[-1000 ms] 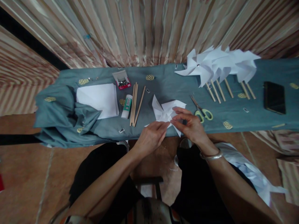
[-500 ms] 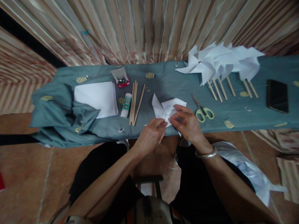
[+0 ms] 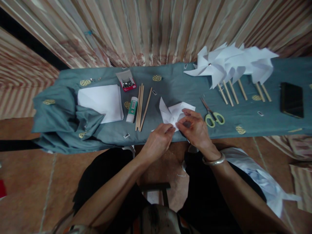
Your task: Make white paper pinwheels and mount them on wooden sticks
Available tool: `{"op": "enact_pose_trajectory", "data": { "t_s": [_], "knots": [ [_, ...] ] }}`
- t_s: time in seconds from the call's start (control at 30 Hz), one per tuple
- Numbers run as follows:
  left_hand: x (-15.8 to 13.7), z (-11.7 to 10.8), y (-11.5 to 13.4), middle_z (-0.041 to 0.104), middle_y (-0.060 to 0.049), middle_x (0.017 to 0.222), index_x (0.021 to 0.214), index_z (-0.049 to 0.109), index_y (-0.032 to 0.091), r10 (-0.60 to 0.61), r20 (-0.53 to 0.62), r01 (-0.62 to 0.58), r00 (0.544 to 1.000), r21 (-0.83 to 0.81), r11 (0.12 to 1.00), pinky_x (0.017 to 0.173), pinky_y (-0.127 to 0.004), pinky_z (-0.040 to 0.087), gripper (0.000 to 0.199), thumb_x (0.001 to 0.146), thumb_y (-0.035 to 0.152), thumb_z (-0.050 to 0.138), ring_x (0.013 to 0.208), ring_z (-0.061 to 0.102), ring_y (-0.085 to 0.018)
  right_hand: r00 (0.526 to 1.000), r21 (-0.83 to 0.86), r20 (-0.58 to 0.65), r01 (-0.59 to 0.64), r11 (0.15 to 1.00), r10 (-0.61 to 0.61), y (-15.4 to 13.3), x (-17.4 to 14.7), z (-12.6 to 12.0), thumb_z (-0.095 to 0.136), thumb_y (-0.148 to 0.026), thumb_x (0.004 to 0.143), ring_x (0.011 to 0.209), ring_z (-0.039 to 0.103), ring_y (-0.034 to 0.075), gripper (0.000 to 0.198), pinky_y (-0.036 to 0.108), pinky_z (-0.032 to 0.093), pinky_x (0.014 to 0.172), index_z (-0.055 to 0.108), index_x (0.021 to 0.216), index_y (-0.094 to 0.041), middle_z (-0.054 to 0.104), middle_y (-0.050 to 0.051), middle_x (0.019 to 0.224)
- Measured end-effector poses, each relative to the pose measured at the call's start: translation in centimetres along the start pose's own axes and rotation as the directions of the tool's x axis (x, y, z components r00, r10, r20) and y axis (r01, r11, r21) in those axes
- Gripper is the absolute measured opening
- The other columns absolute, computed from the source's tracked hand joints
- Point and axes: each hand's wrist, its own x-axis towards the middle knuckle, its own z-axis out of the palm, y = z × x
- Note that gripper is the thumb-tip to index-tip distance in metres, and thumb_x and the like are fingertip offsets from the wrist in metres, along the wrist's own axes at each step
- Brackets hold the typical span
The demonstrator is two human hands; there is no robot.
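A white paper pinwheel, partly folded, lies at the front edge of the cloth-covered table. Its blades bend in toward the middle, where both hands meet. My left hand pinches the near left part of the paper between thumb and fingers. From the right, my right hand grips the paper with its thumb and forefinger close to the centre, the other fingers curled above. The fingertips hide part of the folds. Beside my right hand rest scissors with green handles.
Left of the pinwheel lie several wooden sticks, a glue stick, an open box of metal pins and a stack of white paper. Finished pinwheels on sticks lie at the back right, near a black phone.
Both hands keep almost the same grip on the paper pinwheel. The view has shifted very slightly; nothing has been picked up or let go.
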Motion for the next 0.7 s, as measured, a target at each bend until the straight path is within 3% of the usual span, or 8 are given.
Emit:
{"op": "enact_pose_trajectory", "data": {
  "t_s": [0.7],
  "knots": [
    [0.21, 0.03, -0.02, 0.063, -0.011, 0.108, 0.106, 0.060, 0.011, 0.002, 0.037, -0.002, 0.999, -0.001, 1.000, 0.087, -0.038, 0.057, 0.022, 0.089, 0.006, 0.047, 0.101, 0.060, -0.021, 1.000, -0.070, -0.027, 0.013, 0.997, -0.015, -0.27, -0.06, 0.07, 0.068, -0.024, 0.074, 0.110, 0.060, 0.029, 0.006, 0.049, 0.046, 0.099, 0.067, 0.068, -0.023, 0.066, 0.008, 0.117]
  ]
}}
